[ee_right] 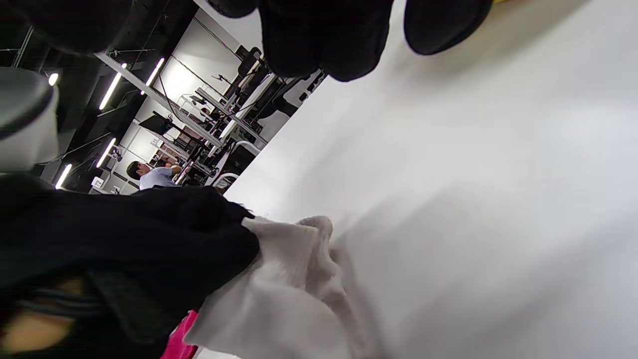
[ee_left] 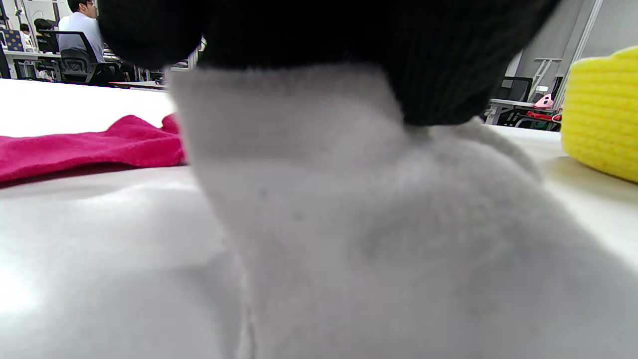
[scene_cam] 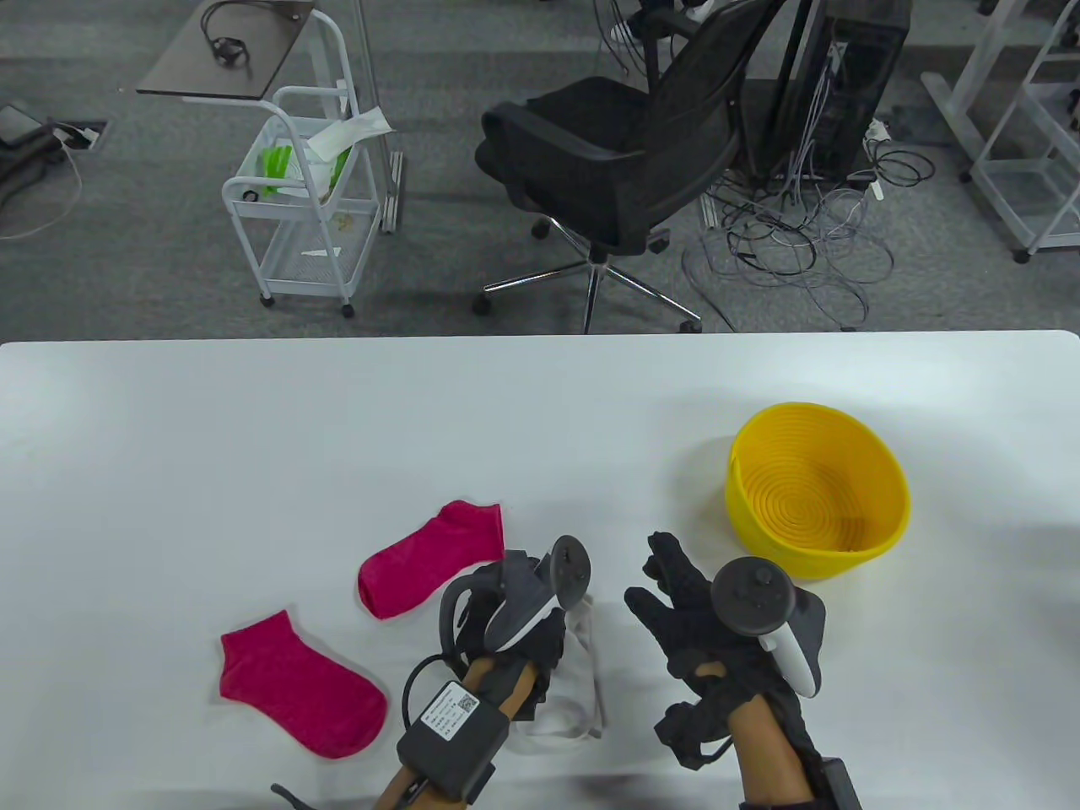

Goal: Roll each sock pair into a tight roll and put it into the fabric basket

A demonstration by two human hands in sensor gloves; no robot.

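Nearest the bench's (scene_cam: pixel 169 439) front edge, the left hand (scene_cam: pixel 515 616) has its grip clamped on the white sock pair (scene_cam: pixel 582 675), fingers curled over the far end; the right hand (scene_cam: pixel 700 624) hovers just beside it w/ fingers straight and spread, holding nothing. Judging by the task, the step is starting the roll: probably best to pin the roll w/ the left, bring the right onto the fabric, keep both socks stacked edge to edge and pull each turn snug so it doesn't spring loose. Hard to tell how many turns are made: the glove and tracker cover most of the pair, and both wrist views are blurred close-ups. Further left lie two pink socks (scene_cam: pixel 434 557), flat, apart from each other, unrolled. Farthest, right of the hands, the yellow basket (scene_cam: pixel 886 472) looks empty.
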